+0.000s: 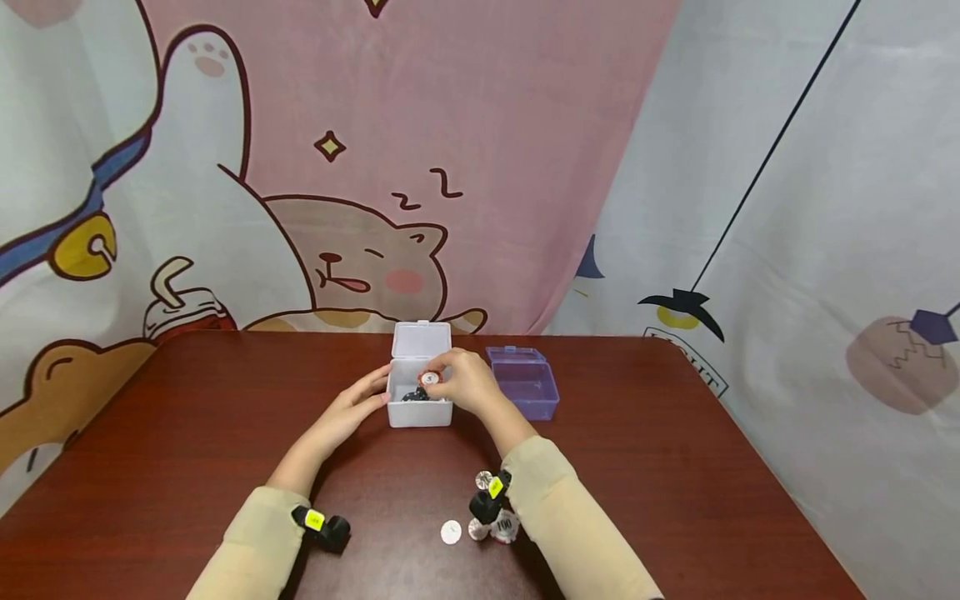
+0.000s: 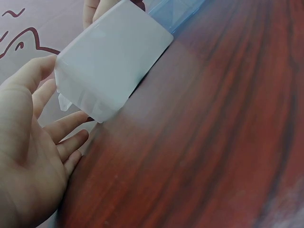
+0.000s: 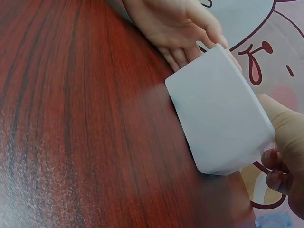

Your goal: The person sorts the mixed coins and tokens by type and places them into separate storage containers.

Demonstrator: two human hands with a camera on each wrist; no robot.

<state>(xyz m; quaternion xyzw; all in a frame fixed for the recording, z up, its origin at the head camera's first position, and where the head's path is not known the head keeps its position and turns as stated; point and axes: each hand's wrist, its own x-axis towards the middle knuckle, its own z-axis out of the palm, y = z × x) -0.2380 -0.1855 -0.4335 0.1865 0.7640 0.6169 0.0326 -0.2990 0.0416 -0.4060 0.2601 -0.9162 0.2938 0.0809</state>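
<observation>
A white plastic box (image 1: 420, 415) with its lid raised stands toward the back of the table. My right hand (image 1: 468, 383) pinches a red-edged white poker chip (image 1: 430, 378) at the box's opening. Below that chip, several dark chips (image 1: 415, 394) lie inside. Against the box's left side rests my left hand (image 1: 348, 414). In the left wrist view its fingers are spread and relaxed, with the upper ones touching the box's edge. The right wrist view has the box wall hiding the chip and part of the right hand's fingers.
Right of the white box stands a translucent purple box (image 1: 534, 408), lid raised. Near the front lie a small white disc (image 1: 451, 532), a chip marked 100 (image 1: 506, 527) and other pale chips (image 1: 477, 529), partly covered by the right wrist camera. A printed curtain hangs behind the table.
</observation>
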